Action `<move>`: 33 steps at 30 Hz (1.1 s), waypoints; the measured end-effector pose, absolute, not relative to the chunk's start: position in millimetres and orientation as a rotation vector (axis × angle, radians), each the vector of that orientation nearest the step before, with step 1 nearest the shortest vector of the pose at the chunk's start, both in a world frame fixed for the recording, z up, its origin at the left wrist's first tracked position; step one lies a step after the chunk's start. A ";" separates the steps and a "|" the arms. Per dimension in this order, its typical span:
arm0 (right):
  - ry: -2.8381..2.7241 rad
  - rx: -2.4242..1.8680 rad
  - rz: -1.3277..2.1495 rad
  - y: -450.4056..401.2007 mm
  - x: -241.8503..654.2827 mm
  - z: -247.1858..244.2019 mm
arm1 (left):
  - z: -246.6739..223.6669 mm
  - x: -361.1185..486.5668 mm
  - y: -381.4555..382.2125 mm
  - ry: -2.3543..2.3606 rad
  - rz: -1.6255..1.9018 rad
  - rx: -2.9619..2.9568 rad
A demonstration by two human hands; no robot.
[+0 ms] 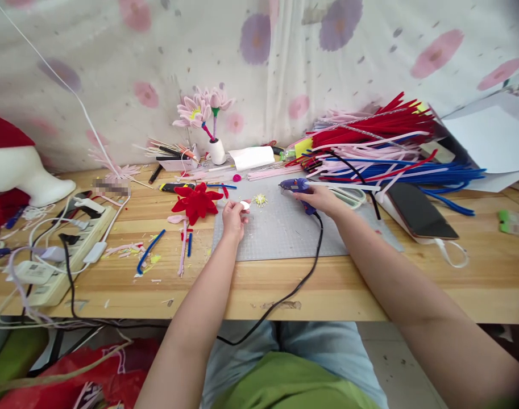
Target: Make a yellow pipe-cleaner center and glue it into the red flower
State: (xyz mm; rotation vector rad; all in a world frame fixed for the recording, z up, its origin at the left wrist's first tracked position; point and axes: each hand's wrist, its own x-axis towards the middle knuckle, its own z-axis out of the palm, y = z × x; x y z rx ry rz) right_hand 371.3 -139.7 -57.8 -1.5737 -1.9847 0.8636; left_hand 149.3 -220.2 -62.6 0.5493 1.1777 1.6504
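My left hand [235,220] pinches a small white disc [244,205] above the left part of the grey cutting mat [268,244]. Just right of the disc, a small yellow and white flower centre [260,200] lies on the mat. My right hand [318,199] is closed on a blue glue gun [300,187], whose nozzle points left and whose black cord runs down over the table edge. A red fuzzy flower [196,203] lies left of my left hand, beside the mat.
Behind the mat stands a white vase [217,152] with pink flowers. Bundled pipe cleaners [370,130] and a phone [421,210] are at the right. A power strip [58,278] with cables and a white mannequin head [24,170] are at the left.
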 end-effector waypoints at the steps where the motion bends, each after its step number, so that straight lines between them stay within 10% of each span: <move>1: -1.969 -1.606 0.847 -140.4 368.5 -60.3 | -62.8 147.6 -220.7 1.167 1.635 0.550; 18: -1.692 -1.015 1.516 -170.0 345.2 -63.3 | -66.3 127.3 -215.5 0.995 1.366 0.647; 33: -1.755 -1.341 1.198 -162.0 349.3 -64.8 | -67.0 128.4 -214.6 1.012 1.463 0.655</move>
